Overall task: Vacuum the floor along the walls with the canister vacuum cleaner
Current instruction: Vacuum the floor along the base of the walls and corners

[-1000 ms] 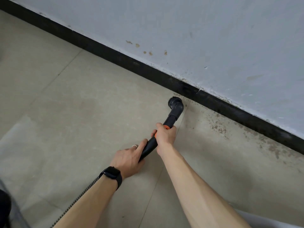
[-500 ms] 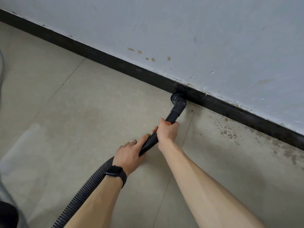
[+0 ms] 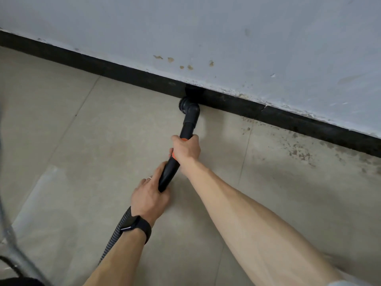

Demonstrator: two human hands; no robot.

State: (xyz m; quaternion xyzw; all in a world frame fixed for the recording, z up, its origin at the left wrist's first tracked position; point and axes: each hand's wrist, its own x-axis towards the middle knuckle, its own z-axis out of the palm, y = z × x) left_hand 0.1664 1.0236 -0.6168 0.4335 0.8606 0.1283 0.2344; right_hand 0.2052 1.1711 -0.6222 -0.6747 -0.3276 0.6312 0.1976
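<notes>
A black vacuum wand (image 3: 168, 175) with an orange ring runs from my hands up to the wall. Its elbow-shaped nozzle (image 3: 190, 109) carries a round brush head (image 3: 192, 92) that presses against the black baseboard (image 3: 127, 71) where it meets the beige tile floor (image 3: 99, 141). My right hand (image 3: 185, 149) grips the wand at the orange ring. My left hand (image 3: 149, 198), with a ring and a black watch, holds the wand's rear end, where the ribbed grey hose (image 3: 117, 232) starts and runs down past my left forearm. The canister is out of view.
The pale blue-grey wall (image 3: 226, 38) has brown spots and chipped paint above the baseboard. Dark dirt speckles (image 3: 299, 149) lie on the tiles to the right, near the wall. A grey blurred object (image 3: 12, 244) stands at the left edge.
The nozzle has moved forward from the floor to the baseboard, and the brush head now presses against it. Both hands followed along the wand; the view shifted slightly left.
</notes>
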